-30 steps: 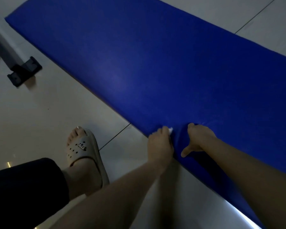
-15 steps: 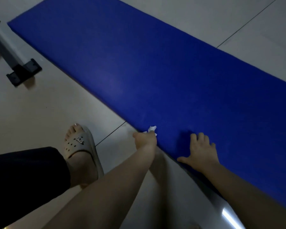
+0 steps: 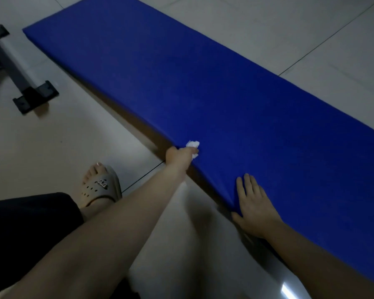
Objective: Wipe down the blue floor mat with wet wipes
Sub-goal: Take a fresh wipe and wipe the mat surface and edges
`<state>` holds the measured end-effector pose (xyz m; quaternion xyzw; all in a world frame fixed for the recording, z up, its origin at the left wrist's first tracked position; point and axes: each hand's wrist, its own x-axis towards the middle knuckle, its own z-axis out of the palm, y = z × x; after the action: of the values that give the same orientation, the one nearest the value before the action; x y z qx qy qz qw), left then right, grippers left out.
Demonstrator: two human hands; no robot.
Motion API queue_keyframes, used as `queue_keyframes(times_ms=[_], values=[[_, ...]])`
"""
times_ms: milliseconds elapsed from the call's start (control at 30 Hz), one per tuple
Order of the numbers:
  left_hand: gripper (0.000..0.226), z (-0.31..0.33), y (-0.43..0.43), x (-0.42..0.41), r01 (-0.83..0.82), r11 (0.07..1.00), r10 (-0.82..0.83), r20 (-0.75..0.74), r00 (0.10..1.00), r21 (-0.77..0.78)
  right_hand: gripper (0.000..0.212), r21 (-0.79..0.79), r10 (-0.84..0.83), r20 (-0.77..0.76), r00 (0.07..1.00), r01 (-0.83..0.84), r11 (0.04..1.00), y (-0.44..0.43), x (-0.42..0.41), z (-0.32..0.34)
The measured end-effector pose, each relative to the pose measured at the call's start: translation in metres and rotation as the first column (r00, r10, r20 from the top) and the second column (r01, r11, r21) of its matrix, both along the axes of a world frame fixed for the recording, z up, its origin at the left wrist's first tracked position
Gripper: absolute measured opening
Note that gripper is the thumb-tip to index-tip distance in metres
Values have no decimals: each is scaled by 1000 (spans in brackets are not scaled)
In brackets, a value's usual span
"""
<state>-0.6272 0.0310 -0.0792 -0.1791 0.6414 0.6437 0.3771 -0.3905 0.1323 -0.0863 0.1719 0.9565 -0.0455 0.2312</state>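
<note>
left hand (image 3: 179, 155), one wipe (image 3: 193, 144), farther along one mat (image 3: 225, 93)

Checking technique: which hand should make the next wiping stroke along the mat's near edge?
Left. The left hand grips the wet wipe at the edge of the blue mat; the right hand lies flat on it, holding no wipe.

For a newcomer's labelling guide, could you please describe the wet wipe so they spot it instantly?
Find the long blue floor mat lying on the pale tiled floor. Along its near edge, the left hand grips a small crumpled wet wipe. It is the only white thing against the blue.
</note>
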Motion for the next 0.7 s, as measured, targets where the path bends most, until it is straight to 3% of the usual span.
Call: queue_keyframes(times_ms=[133, 267, 400, 467, 533, 700], values=[[33, 7, -16, -67, 29, 993, -40, -103, 994, -115, 90, -57, 14, -132, 991, -22, 998, -16, -54, 0], [38, 4, -27, -114, 25, 974, -63, -159, 985, -227, 83, -100, -3, -145, 989, -12, 995, -19, -99, -7], [36, -23, -32, -131, -25, 973, -18, -185, 983, -228, 76, -89, -141, -146, 979, 129, 988, -1, -104, -11], [37, -40, -40, -140, -67, 957, 2, -225, 974, -282, 55, -68, -283, -81, 956, 278, 958, 22, -97, -9], [41, -50, -48, -148, -81, 906, -43, -281, 959, -415, 46, -152, -338, 28, 941, 338, 929, 39, -87, -14], [36, -54, -55, -138, -75, 786, -322, -508, 799, -614, 61, -358, -388, 120, 914, 404, 842, 33, -83, -25]])
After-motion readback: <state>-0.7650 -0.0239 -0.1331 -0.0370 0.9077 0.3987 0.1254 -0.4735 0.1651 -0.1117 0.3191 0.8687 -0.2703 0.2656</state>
